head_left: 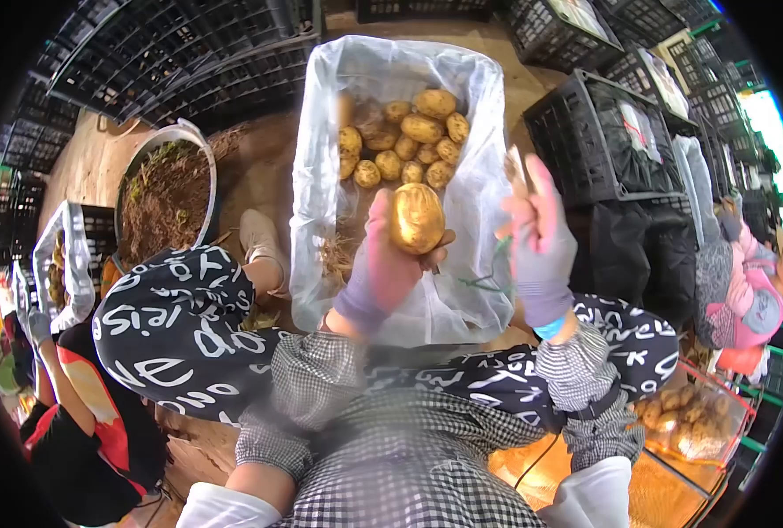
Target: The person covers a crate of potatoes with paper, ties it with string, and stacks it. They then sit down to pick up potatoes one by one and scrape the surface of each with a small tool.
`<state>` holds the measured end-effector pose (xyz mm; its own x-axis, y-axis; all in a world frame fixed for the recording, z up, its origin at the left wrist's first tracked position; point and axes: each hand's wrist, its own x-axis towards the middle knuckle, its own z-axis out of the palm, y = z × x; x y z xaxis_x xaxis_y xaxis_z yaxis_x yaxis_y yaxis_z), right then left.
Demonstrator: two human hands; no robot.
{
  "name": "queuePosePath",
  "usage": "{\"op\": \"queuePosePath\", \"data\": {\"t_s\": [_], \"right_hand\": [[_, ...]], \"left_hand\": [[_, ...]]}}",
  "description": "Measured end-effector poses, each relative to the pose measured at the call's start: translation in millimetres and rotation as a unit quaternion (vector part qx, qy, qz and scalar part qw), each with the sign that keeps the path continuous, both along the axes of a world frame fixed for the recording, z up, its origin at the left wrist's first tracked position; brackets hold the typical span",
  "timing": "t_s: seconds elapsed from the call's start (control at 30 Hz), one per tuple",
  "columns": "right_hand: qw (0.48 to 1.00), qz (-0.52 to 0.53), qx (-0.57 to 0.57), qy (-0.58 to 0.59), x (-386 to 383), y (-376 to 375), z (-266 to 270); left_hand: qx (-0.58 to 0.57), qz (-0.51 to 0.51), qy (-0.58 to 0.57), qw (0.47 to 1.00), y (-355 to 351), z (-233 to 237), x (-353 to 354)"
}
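A large yellow potato rests in my left hand, which wears a grey-purple glove and curls its fingers under it. Beyond it, a crate lined with a white translucent bag holds several more potatoes at its far half. Some dry roots lie at the left inside the liner. My right hand, gloved too, is raised over the crate's right edge. Its fingers are partly bent around a small slim tool, blurred, whose tip points up. Green string hangs beside that hand.
A round bucket of soil and plant scraps stands at the left. Black crates line the right and the far left. Co-workers sit at both sides. A container of potatoes is at lower right.
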<state>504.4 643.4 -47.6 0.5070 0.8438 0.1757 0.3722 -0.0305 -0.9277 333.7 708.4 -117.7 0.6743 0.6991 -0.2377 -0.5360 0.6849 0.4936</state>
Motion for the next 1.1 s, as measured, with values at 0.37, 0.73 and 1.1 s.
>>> {"op": "queuePosePath", "data": {"t_s": [0.37,0.73,1.1], "right_hand": [[0.959,0.075,0.041,-0.27,-33,28,-22],[0.989,0.063,-0.097,-0.091,14,31,-54],[0.908,0.037,-0.145,0.391,18,-2,-27]], "left_hand": [[0.061,-0.073,0.146,0.985,-33,34,15],[-0.006,-0.093,0.047,0.995,-5,59,-7],[0.116,0.015,0.056,0.992,-1,41,-7]]}}
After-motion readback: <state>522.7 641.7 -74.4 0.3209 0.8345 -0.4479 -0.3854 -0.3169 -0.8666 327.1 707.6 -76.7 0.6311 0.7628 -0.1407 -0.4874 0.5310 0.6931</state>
